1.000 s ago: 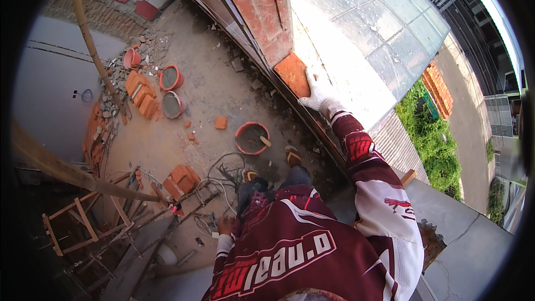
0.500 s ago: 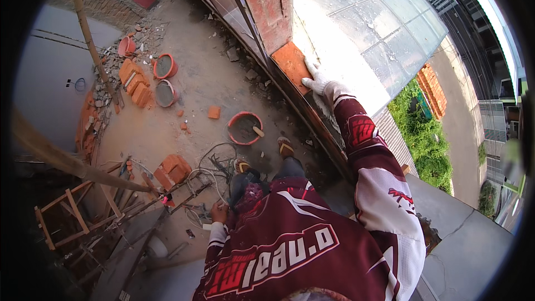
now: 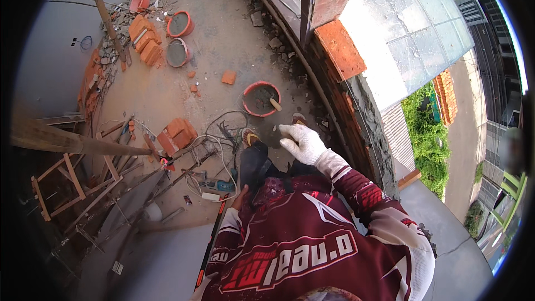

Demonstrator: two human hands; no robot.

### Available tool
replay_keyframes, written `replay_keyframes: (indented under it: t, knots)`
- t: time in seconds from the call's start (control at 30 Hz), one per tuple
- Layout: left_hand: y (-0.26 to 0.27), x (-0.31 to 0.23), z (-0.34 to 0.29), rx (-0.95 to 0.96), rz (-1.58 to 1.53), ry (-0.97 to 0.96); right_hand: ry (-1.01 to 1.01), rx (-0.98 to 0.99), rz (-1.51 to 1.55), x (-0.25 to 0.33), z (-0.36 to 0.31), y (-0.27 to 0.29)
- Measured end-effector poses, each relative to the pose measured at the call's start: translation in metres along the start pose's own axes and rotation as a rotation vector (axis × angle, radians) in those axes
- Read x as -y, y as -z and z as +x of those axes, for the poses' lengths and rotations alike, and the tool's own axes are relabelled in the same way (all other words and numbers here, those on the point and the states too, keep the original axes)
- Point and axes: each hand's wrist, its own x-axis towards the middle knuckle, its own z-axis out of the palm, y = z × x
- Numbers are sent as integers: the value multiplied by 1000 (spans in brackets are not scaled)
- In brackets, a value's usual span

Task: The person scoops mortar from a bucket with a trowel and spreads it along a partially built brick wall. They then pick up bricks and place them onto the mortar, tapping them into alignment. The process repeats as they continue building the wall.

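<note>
My right hand (image 3: 304, 144), in a white glove, hovers above my feet and just short of a red bucket (image 3: 245, 102) of grey mortar. Its fingers are bent, with a gap between thumb and forefinger, and nothing shows in them. A pale wooden handle (image 3: 275, 104) sticks out over the bucket's rim. My bare left hand (image 3: 241, 197) is beside my left thigh, its fingers mostly hidden. On top of the narrow wall to the right lies an orange brick (image 3: 341, 50) against a reddish post, with a thin string (image 3: 361, 112) running along the mortar.
Two more mortar buckets (image 3: 180, 24) and stacked bricks (image 3: 145, 39) stand at the far left. Cables (image 3: 223, 159), a teal power tool (image 3: 224, 185) and more bricks (image 3: 177, 135) lie to my left, near a bamboo pole (image 3: 106, 17). Beyond the wall is a glass roof (image 3: 412, 22) above the street.
My right hand has left the brick on the wall and come in to the left, over my feet. The brick stays on the wall. My view has shifted.
</note>
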Motion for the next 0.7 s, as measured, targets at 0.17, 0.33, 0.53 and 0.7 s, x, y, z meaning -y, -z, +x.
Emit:
replay_keyframes:
  t: [0.17,0.33,0.53,0.7]
  knots:
    - [38,24,67,-430,991,-185,-639,190,-94,-134,-28,-104]
    - [70,-13,153,-247,658,-248,-1142,196,-204,-215,-69,-117]
    - [63,-71,207,-137,270,-265,-1232,131,-250,-237,-81,-128]
    - [99,-39,258,-170,317,-353,-1118,140,-240,-244,-38,-182]
